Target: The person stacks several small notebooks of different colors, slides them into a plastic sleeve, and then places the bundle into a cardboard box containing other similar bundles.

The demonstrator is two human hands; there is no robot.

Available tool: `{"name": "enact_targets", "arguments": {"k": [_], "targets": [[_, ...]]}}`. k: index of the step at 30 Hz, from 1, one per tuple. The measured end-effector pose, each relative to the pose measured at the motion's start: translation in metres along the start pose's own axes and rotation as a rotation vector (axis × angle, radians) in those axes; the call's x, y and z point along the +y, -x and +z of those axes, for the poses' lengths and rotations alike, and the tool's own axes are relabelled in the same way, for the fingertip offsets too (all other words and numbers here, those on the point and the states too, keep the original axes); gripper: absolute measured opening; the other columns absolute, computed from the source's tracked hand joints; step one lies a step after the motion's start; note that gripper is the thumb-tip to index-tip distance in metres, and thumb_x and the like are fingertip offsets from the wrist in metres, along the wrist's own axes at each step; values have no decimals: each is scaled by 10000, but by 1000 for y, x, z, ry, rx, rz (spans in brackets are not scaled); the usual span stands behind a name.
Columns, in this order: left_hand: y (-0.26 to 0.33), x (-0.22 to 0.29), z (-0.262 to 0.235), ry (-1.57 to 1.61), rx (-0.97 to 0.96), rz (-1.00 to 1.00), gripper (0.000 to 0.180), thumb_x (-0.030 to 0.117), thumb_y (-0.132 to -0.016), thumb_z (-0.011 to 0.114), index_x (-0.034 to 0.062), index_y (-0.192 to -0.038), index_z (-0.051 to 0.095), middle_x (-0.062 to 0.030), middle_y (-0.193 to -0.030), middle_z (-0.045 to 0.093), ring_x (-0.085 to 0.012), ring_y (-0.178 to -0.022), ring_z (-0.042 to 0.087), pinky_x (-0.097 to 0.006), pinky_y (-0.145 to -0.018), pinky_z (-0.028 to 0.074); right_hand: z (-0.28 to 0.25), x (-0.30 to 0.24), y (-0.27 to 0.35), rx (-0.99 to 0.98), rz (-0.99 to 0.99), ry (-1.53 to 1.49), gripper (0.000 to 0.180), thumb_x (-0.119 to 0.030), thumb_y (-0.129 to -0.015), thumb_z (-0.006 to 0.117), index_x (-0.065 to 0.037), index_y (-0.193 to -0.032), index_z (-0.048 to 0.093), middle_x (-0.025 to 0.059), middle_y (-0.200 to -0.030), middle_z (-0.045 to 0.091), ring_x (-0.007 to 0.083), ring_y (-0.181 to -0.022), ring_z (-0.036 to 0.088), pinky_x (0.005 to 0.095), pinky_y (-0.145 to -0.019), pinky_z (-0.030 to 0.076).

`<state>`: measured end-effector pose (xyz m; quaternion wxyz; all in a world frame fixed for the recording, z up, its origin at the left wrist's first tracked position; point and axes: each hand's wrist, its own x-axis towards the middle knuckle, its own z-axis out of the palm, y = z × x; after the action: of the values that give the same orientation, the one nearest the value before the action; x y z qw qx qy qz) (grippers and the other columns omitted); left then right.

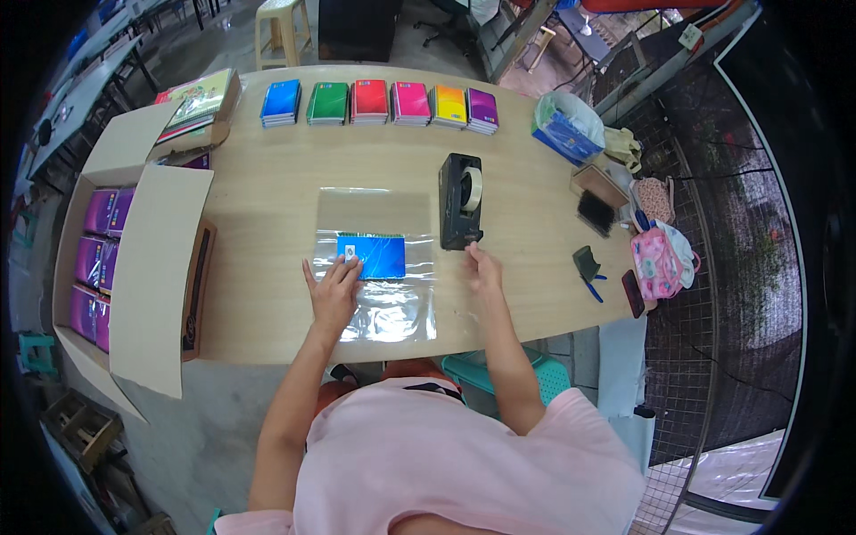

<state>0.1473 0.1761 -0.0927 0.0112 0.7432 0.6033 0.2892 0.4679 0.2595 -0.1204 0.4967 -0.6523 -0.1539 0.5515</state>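
Note:
A blue notebook (374,256) lies inside a clear plastic sheet (379,312) spread on the wooden table (267,232). My left hand (333,290) lies flat on the plastic, fingertips touching the notebook's lower left corner. My right hand (482,267) rests on the table just below a black tape dispenser (460,201), fingers loosely curled and holding nothing. The dispenser stands to the right of the plastic.
Several small stacks of notebooks in blue, green, red, pink, yellow and purple (379,102) line the far edge. An open cardboard box (134,259) with purple notebooks sits at the left. Phones (596,198), a pink bag (658,260) and a blue packet (563,132) lie at the right.

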Motion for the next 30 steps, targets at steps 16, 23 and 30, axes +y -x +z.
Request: {"name": "enact_targets", "arguments": {"k": [16,23,30], "targets": [[8,-4,-6,35,-54,-72,487,180,-796,713,142,-1254,552,-20,-1278,573,-212,-1260,503,-703,-1096,127,140,17,87,-337,-595,1538,1070,-300,-708,836,-47,-1514,180,149,-900,692,356,-858,675,442,-731,533],[61,40,21,1650,11,-1220,487,196,-806,757,68,-1193,490,-86,-1144,516,-260,-1075,502,-445,-994,363,151,-20,55,-520,-938,1550,1057,-481,-638,851,-45,-1458,347,224,-1375,478,369,-1302,437,605,-958,409],[6,66,24,1590,455,-825,609,67,-790,723,24,-1310,410,-102,-1283,481,-256,-1249,433,-387,-1059,342,162,-18,67,-966,-545,1106,945,-348,-641,884,29,-1356,395,204,-1327,511,334,-1257,494,386,-1058,394]]}}
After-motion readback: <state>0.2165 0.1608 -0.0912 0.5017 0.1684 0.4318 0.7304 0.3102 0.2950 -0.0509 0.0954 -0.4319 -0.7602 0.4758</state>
